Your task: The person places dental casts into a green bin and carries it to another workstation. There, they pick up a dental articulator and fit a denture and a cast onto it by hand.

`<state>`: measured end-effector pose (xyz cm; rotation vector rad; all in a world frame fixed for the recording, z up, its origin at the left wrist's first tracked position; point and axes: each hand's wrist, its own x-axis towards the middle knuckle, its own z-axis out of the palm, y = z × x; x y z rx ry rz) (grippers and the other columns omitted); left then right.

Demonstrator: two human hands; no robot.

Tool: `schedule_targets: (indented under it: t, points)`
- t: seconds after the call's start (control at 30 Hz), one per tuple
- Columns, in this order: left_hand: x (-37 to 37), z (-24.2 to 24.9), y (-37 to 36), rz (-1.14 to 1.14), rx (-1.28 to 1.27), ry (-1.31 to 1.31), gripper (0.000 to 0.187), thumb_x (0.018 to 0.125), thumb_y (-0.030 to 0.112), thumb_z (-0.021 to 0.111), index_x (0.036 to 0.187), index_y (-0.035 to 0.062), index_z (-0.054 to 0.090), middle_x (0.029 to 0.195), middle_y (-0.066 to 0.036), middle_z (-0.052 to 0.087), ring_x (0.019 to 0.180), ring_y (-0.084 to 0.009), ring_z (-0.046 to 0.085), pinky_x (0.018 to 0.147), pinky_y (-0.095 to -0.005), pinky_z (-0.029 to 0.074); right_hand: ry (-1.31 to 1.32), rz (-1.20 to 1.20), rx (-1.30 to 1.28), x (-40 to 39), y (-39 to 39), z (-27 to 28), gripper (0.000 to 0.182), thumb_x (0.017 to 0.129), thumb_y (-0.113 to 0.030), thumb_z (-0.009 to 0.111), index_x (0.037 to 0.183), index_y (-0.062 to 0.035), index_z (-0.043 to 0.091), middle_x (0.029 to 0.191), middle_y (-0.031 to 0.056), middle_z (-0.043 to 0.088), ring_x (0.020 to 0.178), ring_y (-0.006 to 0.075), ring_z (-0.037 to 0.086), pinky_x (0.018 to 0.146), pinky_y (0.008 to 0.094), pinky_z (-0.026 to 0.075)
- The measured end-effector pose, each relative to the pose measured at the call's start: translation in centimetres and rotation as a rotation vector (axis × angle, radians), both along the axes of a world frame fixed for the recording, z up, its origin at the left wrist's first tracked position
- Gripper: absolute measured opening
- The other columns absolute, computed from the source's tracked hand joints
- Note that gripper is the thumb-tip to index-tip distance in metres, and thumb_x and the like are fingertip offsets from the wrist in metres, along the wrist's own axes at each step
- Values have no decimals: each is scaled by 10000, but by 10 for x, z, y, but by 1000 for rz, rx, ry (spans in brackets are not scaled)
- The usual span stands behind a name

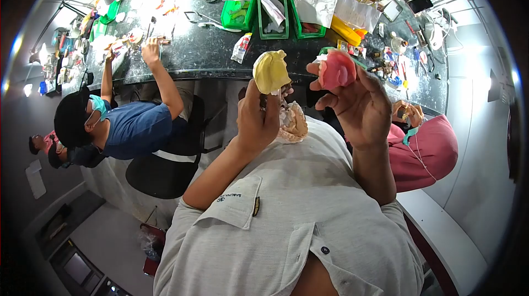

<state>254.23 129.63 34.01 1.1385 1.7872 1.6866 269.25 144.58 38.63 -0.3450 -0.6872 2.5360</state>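
Note:
In my left hand (pixel 258 114) is a yellow moulded piece (pixel 270 72), held upright between the fingers over the front of the bench. My right hand (pixel 361 106) holds a pink dental piece (pixel 338 69) with a row of pale teeth along its left side; the thumb and fingers grip its edges. The two pieces are apart, at about the same height. Just below and right of my left hand, a cream dental cast (pixel 292 123) rests against the light shirt at my lap. Part of it is hidden by the fingers.
Across the dark bench (pixel 204 53) stand green bins (pixel 273 17) with papers, a small packet (pixel 241 48) and scattered tools. A person in blue (pixel 143 125) works at the left; another in a pink covering (pixel 427 150) sits close at the right. A black chair (pixel 160 175) stands left.

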Motion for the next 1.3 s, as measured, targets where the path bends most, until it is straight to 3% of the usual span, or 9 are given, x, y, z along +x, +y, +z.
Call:
schedule_targets:
  t: [0.07, 0.13, 0.57, 0.63, 0.77, 1.03, 1.3]
  points:
    - [-1, -4, 0, -6, -14, -51, 281, 1001, -26, 464, 1277, -67, 499, 1020, -176, 726, 905, -236, 755, 774, -323, 589, -16, 3, 14, -1, 0, 1, 586, 1062, -343, 426, 1467, 79, 393, 1384, 389, 496, 1121, 403, 665, 820, 450, 622]
    - [-2, -12, 2, 0, 31, -133, 305, 1006, -18, 459, 1304, -72, 487, 1047, -177, 719, 934, -234, 749, 806, -324, 587, -63, -19, 39, -2, -1, 6, 489, 1043, -311, 494, 1370, 52, 499, 1261, 331, 619, 1051, 330, 711, 792, 415, 625]
    - [1, -14, 7, 6, 9, -203, 299, 1011, -12, 460, 1303, -72, 488, 1049, -164, 706, 935, -217, 743, 819, -321, 585, -189, -25, 80, 1, 2, 3, 344, 1017, -189, 597, 1299, 4, 555, 1137, 263, 678, 902, 243, 703, 642, 355, 601]
    - [0, -11, 8, 12, -34, -185, 288, 1015, -8, 464, 1294, -71, 493, 1040, -161, 707, 933, -214, 742, 814, -319, 583, -237, -20, 113, 0, 1, 0, 397, 1036, -186, 539, 1371, 22, 488, 1153, 278, 658, 881, 247, 690, 590, 327, 600]
    - [1, -10, 9, 8, -42, -176, 277, 1018, -7, 462, 1286, -69, 497, 1033, -157, 709, 930, -206, 740, 807, -313, 581, -227, 1, 87, -2, -1, 4, 359, 1024, -179, 580, 1326, -3, 501, 1146, 264, 668, 857, 217, 680, 611, 335, 574]
    - [2, -7, 8, 27, -47, -137, 254, 1029, 12, 482, 1270, -61, 509, 1018, -142, 713, 923, -187, 739, 791, -299, 581, -212, 63, 103, 0, -5, 3, 523, 1008, -125, 539, 1440, 2, 272, 1202, 289, 616, 857, 235, 650, 640, 344, 543]
    - [0, -7, 8, 26, -39, -153, 249, 1027, 12, 481, 1262, -61, 518, 1003, -137, 711, 921, -187, 740, 786, -299, 585, -226, 87, 93, -2, -5, 5, 555, 980, -89, 535, 1448, 0, 250, 1198, 296, 609, 843, 228, 641, 619, 341, 530]
